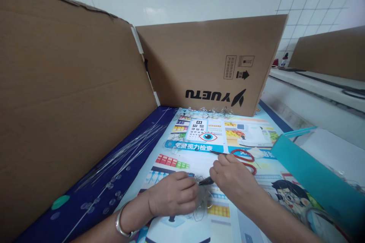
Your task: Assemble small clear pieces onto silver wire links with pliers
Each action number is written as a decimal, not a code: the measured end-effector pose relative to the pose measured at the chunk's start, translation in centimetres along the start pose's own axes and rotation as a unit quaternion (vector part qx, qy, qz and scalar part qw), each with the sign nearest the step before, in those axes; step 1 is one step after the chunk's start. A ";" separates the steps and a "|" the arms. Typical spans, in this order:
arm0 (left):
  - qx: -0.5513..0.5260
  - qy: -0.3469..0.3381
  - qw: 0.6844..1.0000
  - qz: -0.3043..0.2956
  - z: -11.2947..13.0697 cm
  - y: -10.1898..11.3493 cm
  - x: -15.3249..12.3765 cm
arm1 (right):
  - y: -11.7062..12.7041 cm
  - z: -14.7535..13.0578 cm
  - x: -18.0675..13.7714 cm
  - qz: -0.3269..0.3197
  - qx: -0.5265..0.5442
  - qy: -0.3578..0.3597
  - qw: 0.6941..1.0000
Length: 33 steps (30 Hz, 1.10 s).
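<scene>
My left hand (pixel 175 193), with a silver bangle on its wrist, is closed, and thin wire comes out at its fingertips. My right hand (pixel 232 174) is wrapped around what look like pliers (pixel 206 181); only their dark tapered nose shows, pointing left, and the handles are hidden in the palm. The nose meets the wire right beside my left fingers. Loops of thin wire (pixel 203 207) hang below, between the two hands. Just beyond my right hand lie scissors (pixel 247 155) with red handles, their dark blades pointing left, partly covered by the hand.
Cardboard panels (pixel 205 60) stand at the left and back. Long clear strands (pixel 125 148) and clear discs (pixel 112 193) lie on the blue cloth at left. Clear pieces (pixel 211 113) line the back panel's foot. A teal box (pixel 308 174) stands at right on the printed sheet (pixel 194 163).
</scene>
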State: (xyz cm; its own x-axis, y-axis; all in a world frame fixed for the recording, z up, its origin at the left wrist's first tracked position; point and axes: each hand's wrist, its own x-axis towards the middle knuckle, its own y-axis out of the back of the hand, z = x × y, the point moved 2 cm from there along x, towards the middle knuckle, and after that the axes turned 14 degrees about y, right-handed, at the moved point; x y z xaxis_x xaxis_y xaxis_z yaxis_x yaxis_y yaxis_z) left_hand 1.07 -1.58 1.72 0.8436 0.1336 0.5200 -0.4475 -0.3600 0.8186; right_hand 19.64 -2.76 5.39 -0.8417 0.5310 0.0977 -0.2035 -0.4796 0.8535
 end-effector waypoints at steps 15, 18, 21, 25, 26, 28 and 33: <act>-0.007 0.010 1.000 -0.011 -0.1 0.0 0.0 | 0.1 0.3 0.1 -0.018 0.032 -0.004 0.999; -0.016 0.019 1.000 -0.009 -0.2 -0.1 0.0 | 0.6 0.6 0.0 -0.024 0.031 -0.015 0.999; -0.022 0.023 0.999 -0.012 -0.2 -0.2 0.0 | 1.0 0.7 -0.1 -0.036 0.030 -0.015 0.999; -0.020 0.025 0.999 -0.016 -0.2 -0.1 0.2 | 1.0 0.7 -0.1 -0.035 0.026 -0.005 0.999; -0.018 0.025 0.999 -0.015 -0.2 -0.1 0.2 | 1.0 0.7 -0.1 -0.031 0.026 -0.003 0.999; -0.013 0.027 0.999 -0.014 -0.3 0.0 0.3 | 1.0 0.7 -0.1 -0.027 0.027 0.001 0.999; -0.005 0.031 0.999 -0.023 -0.3 0.1 0.5 | 1.1 0.6 -0.1 -0.036 0.014 -0.004 0.999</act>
State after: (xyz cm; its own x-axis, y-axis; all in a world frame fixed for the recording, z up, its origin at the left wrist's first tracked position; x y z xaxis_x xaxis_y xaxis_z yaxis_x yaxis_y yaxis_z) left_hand 1.36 -1.31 2.12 0.8433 0.2073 0.4958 -0.4117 -0.3437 0.8440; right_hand 19.73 -2.94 6.64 -0.8210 0.5695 0.0398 -0.2488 -0.4196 0.8729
